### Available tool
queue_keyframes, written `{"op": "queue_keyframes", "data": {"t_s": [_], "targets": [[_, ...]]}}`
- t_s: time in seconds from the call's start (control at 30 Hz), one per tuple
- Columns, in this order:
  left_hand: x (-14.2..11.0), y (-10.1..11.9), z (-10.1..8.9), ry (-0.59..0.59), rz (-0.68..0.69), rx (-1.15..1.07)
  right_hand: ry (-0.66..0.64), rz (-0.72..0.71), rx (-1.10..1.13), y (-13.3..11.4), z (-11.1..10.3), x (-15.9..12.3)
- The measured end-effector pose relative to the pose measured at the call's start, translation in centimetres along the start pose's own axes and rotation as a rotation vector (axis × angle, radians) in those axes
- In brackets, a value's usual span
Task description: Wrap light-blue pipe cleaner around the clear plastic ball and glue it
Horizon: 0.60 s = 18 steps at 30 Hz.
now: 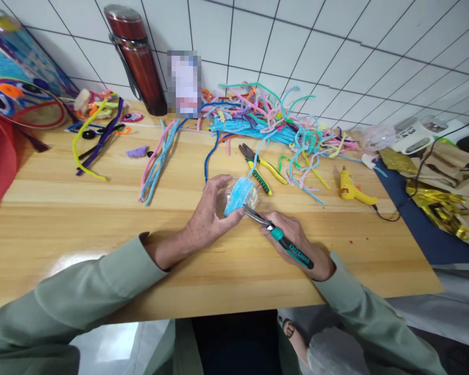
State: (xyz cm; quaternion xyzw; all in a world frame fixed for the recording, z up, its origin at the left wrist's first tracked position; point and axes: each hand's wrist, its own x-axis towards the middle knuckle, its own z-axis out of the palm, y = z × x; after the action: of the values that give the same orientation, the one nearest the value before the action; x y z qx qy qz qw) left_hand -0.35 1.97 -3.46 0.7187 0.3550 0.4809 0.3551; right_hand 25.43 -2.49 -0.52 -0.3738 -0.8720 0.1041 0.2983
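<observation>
My left hand (211,213) is closed around a small clear plastic piece wrapped with light blue pipe cleaner (239,196); pale yellowish fuzz shows on its right side. In my right hand (287,234) are needle-nose pliers (283,240) with black and teal handles. Their tips touch or nearly touch the lower right of the blue wrapping, close to my left thumb. Whether the jaws grip a strand cannot be made out. Just beyond, yellow-and-black pliers (263,169) lie on the table, with a light blue strand rising near them.
A tangled heap of pipe cleaners (258,122) lies along the tiled wall. A red thermos (136,62) and a blurred upright phone-like object (185,83) stand behind. At right lies a yellow glue gun (354,190) with its cord; loose pipe cleaners (158,164) lie at left.
</observation>
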Motion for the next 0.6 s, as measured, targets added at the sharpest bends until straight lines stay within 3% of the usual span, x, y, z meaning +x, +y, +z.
{"op": "queue_keyframes", "data": {"t_s": [0.17,0.33,0.6], "targets": [[0.0,0.1,0.0,-0.008,-0.014,-0.013,-0.004,-0.017,0.035,0.6,0.5,-0.1],[0.1,0.0,0.2,0.029,-0.021,-0.023,-0.092,-0.023,0.107,0.5,-0.1,-0.1],[0.2,0.4,0.0,0.004,-0.016,-0.001,-0.171,0.258,0.416,-0.3,-2.8,0.7]]}}
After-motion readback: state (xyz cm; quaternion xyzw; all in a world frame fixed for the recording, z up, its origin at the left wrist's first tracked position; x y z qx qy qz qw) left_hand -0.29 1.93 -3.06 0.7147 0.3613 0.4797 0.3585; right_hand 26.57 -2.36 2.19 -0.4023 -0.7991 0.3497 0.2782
